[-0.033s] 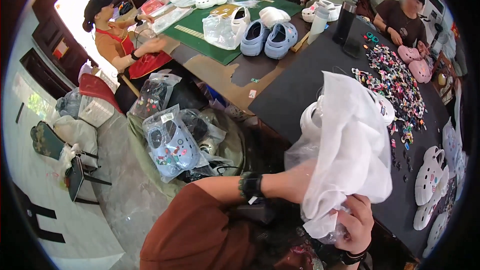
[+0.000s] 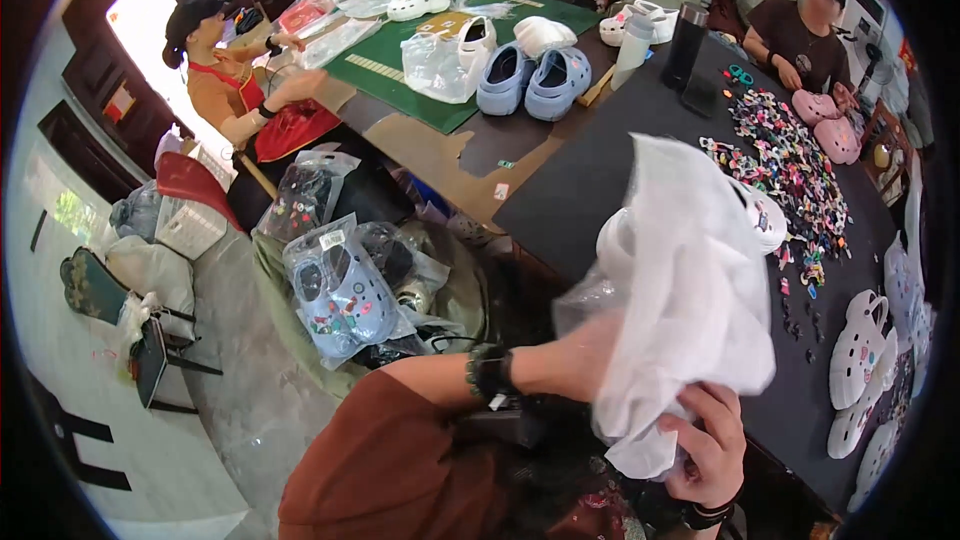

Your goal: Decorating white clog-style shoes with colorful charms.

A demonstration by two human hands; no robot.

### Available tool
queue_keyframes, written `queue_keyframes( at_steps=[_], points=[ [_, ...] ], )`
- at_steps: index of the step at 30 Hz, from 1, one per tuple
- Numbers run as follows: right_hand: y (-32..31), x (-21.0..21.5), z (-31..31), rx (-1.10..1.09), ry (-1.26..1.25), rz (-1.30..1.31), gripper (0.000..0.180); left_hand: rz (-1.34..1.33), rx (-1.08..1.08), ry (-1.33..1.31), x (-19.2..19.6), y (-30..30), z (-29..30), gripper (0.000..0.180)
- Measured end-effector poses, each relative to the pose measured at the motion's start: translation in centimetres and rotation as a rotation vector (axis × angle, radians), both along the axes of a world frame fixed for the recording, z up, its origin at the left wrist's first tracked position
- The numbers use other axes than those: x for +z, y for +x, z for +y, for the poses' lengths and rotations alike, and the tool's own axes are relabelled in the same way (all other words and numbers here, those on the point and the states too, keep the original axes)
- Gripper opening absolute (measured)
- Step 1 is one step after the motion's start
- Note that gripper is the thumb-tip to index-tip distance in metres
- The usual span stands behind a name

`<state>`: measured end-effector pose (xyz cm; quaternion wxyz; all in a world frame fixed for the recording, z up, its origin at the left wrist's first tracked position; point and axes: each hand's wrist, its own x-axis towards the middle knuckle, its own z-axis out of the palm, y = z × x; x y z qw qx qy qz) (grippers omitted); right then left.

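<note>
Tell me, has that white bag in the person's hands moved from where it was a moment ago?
No. The white bag sits at the same spot against the black table edge, with the right hand gripping its bottom as before.

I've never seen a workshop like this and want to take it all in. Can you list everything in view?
white bag: one, translucent white, held up in front, partly covering a white clog.
charms: a heap, many colours, on the black table.
white clogs: several, right table edge.
blue clogs: two, pale blue, by the green mat.
pink clogs: two, far right.
dark flask: one, upright.
bagged clogs: several bags, on the floor left.
people: several, seated around the tables.
left hand: inside the bag, dark wristband.
right hand: fingers gripping the bag's lower end.
</note>
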<state>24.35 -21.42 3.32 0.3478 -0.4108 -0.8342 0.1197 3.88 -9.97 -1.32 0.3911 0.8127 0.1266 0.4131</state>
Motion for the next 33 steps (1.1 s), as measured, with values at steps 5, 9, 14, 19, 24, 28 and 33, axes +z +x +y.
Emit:
queue_keyframes(
  at_steps=[5, 9, 14, 19, 24, 28, 33],
  points=[
    [2.6, 0.9, 0.6, -0.251, 0.104, 0.068, 0.022, -0.028, 0.32, -0.157, 1.0, -7.1, 4.8, 0.045],
    [5.3, -1.8, 2.3, -0.646, 0.089, 0.033, 0.022, 0.467, 0.979, 0.677, 1.4, -10.8, 12.0, 0.04],
    [7.4, -6.7, 4.7, -0.727, 0.051, 0.021, 0.02, 0.762, 1.045, 0.526, 3.8, -17.1, 25.1, 0.029],
    [8.1, -10.2, 6.2, -0.757, 0.05, 0.006, 0.018, 0.374, 1.358, 0.441, 8.7, -20.1, 35.5, 0.082],
    [7.9, -10.3, 6.3, -0.779, 0.081, -0.039, 0.016, 0.139, 1.431, 0.452, 7.3, -19.6, 37.3, 0.095],
    [7.8, -10.2, 6.4, -0.802, 0.109, -0.064, 0.016, 0.059, 1.079, 0.125, 4.7, -12.3, 29.3, 0.052],
    [8.3, -10.2, 5.9, -0.813, 0.11, -0.097, 0.015, -0.398, -0.064, -0.416, 10.0, -0.4, 11.8, 0.033]
  ],
)
